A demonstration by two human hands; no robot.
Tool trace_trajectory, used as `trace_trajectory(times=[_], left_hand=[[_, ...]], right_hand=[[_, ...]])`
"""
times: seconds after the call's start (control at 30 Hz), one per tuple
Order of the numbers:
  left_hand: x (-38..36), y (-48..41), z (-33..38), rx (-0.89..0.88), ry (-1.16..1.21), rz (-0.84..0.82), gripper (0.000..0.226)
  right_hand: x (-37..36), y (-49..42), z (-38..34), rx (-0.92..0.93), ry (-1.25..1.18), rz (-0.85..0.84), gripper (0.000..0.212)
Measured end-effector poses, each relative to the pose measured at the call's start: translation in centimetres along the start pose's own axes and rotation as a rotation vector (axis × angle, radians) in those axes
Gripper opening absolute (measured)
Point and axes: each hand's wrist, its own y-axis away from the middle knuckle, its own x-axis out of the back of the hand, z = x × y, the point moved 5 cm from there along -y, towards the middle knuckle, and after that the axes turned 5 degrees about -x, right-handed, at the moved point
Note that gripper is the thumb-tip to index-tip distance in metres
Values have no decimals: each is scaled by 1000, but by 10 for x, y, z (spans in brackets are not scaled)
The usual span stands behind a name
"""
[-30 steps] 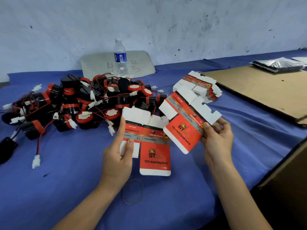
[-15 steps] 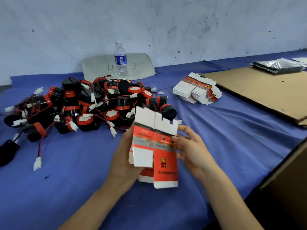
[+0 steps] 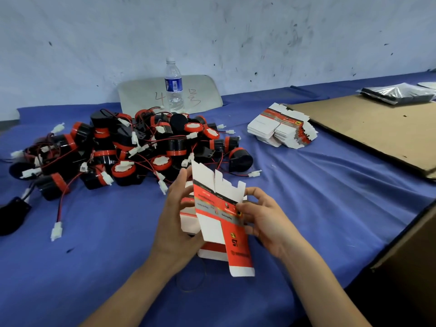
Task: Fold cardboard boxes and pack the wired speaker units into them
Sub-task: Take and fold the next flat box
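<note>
Both hands hold a flat red and white box [image 3: 221,213] just in front of the speakers [image 3: 122,147], above the cloth [image 3: 94,244]. The left hand [image 3: 174,223] is curled round its left side. The right hand [image 3: 264,220] pinches its right edge between thumb and fingers. A stack [image 3: 280,128] of flat boxes lies right of the speakers, and a bottle [image 3: 174,86] stands behind them.

packing workshop | speaker pile [image 3: 132,147] | flat box stack [image 3: 280,131] | scuffed wall [image 3: 212,38]

small print on the box blank [image 3: 213,204] illegible; brown carton [image 3: 410,267] and black object [image 3: 11,217] partly off-frame
</note>
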Motion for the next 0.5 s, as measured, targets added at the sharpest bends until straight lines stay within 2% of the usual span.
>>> trace_trajectory(times=[0.13, 0.23, 0.37, 0.43, 0.5], left_hand=[[2, 3, -2, 15, -94, 49, 82], [2, 2, 2, -5, -88, 57, 78], [1, -4, 11, -126, -227, -7, 69], [-5, -4, 13, -127, -260, -99, 59], [-11, -2, 14, -157, -298, -169, 49]], right_hand=[[3, 2, -4, 28, 41, 32, 18], [0, 6, -5, 37, 61, -4, 12], [-15, 17, -13, 22, 37, -202, 48], [-24, 24, -16, 31, -2, -301, 48], [-31, 30, -17, 53, -76, -359, 32]])
